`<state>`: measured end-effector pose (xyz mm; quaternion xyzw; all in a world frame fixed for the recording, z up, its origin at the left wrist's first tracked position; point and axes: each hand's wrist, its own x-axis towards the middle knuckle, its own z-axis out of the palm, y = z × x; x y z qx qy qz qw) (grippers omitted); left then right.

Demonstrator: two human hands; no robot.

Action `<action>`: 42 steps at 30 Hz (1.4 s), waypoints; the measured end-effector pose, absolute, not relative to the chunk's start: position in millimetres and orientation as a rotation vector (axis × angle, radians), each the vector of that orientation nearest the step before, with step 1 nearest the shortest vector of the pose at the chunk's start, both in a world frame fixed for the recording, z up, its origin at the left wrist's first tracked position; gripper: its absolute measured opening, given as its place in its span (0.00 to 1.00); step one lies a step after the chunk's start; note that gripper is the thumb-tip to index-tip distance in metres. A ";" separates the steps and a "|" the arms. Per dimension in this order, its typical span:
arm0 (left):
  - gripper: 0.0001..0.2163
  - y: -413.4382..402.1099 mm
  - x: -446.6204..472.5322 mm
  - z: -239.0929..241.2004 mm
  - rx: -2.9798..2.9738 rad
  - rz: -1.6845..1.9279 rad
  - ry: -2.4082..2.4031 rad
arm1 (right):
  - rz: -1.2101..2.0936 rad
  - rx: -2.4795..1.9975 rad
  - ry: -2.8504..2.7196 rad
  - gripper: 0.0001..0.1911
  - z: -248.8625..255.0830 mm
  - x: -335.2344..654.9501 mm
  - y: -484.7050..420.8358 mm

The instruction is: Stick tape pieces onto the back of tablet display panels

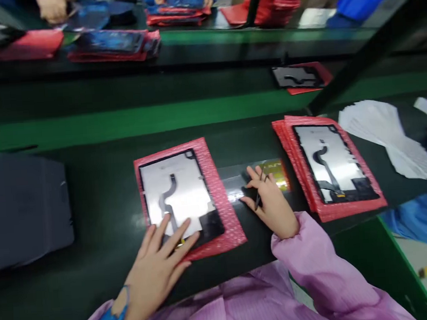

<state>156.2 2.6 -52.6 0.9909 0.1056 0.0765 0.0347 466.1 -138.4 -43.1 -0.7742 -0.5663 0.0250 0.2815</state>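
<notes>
My left hand [158,264] lies with fingers spread over the lower edge of a tablet screen panel [186,181]. The panel's silver back faces up, with a dark flex cable curving across it. Beneath it is a pink bubble-wrap sheet [226,212]. Black tweezers [258,196] are held in my right hand [275,207], just right of that sheet. Under the right fingers lies a strip of film [276,168], clear at its left and yellowish at its right. A second screen panel [334,159] rests on stacked pink bubble-wrap sheets to the right.
A dark grey bin [24,207] stands at the left. White paper sheets [390,133] lie at the right. Another panel [299,77] sits on the conveyor [157,91] behind. Across it, co-workers' hands [53,8] are near pink-wrapped stacks. A slanted dark post [367,52] rises at right.
</notes>
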 end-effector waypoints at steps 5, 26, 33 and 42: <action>0.21 93.0 196.1 -45.9 2.922 0.390 0.663 | -0.305 -2.086 -1.400 0.10 -9.8 472.8 -188.8; 0.16 -77.5 455.6 10.0 1.942 0.021 -0.086 | -0.296 -1.952 -1.150 0.19 -2.8 530.7 -267.3; 0.17 -46.5 435.9 36.8 1.929 0.135 0.129 | -0.313 -1.699 -0.999 0.09 10.6 516.0 -262.7; 0.17 32.7 276.8 40.1 1.547 0.204 0.648 | 0.257 -1.496 -0.567 0.18 13.1 500.3 -216.1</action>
